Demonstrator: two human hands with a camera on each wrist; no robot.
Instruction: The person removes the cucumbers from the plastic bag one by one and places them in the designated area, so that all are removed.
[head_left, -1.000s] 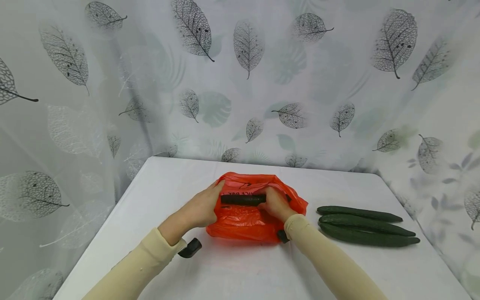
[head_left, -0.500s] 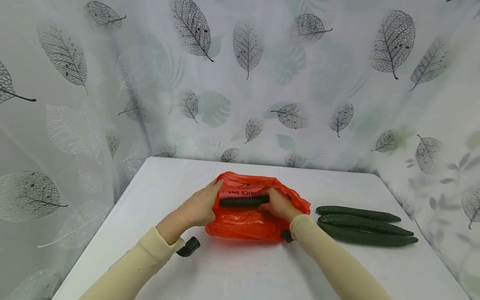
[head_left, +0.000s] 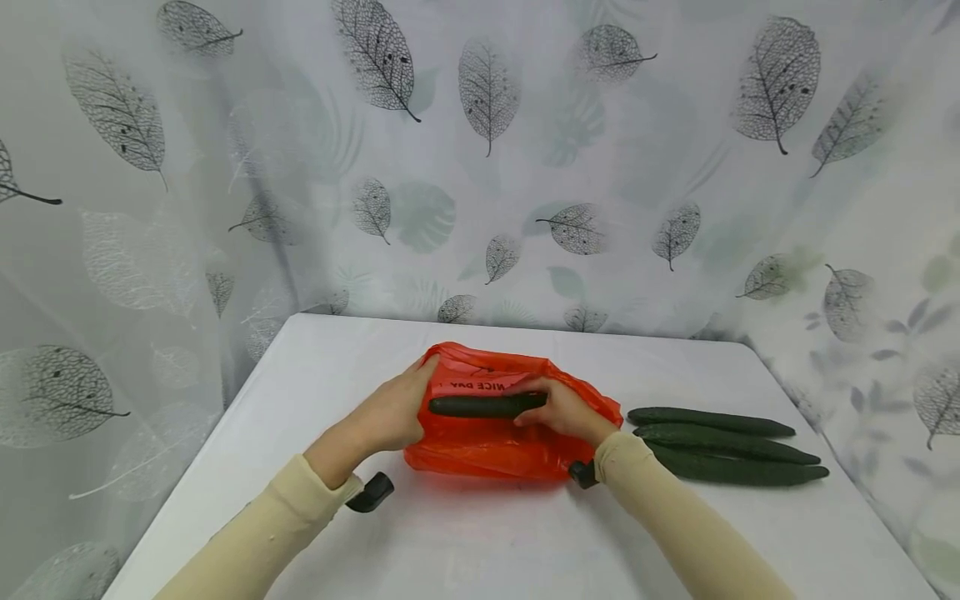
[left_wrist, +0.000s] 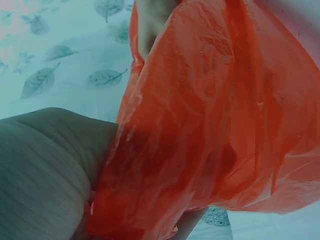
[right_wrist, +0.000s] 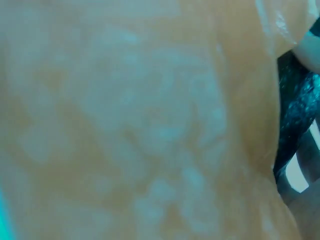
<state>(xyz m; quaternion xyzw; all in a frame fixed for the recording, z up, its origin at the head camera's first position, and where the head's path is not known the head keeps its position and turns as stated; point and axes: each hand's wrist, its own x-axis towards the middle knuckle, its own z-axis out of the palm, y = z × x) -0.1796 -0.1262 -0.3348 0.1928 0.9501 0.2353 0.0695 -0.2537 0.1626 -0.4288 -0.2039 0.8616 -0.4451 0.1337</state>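
Note:
In the head view, a red plastic bag (head_left: pixel 487 458) with printed lettering lies in the middle of the table, its mouth held apart. My left hand (head_left: pixel 386 414) grips the bag's left edge, its fingers partly covered by the film. My right hand (head_left: pixel 566 410) holds a dark green cucumber (head_left: pixel 471 407) crosswise at the opening, thumb curled over its right part. The cucumber's free end points toward my left hand. Red film (left_wrist: pixel 195 110) fills most of the left wrist view. A piece of the cucumber (right_wrist: pixel 296 107) shows at the right edge of the right wrist view, beside blurred film.
Several cucumbers (head_left: pixel 723 446) lie side by side on the right of the white table (head_left: pixel 465 542), close to my right forearm. Behind the table hangs a leaf-patterned curtain (head_left: pixel 487 167). A dark wrist camera (head_left: pixel 371 492) sits below my left wrist.
My right hand and the cucumber have come further out of the bag's mouth, so more of both shows. The left hand keeps its grip on the edge.

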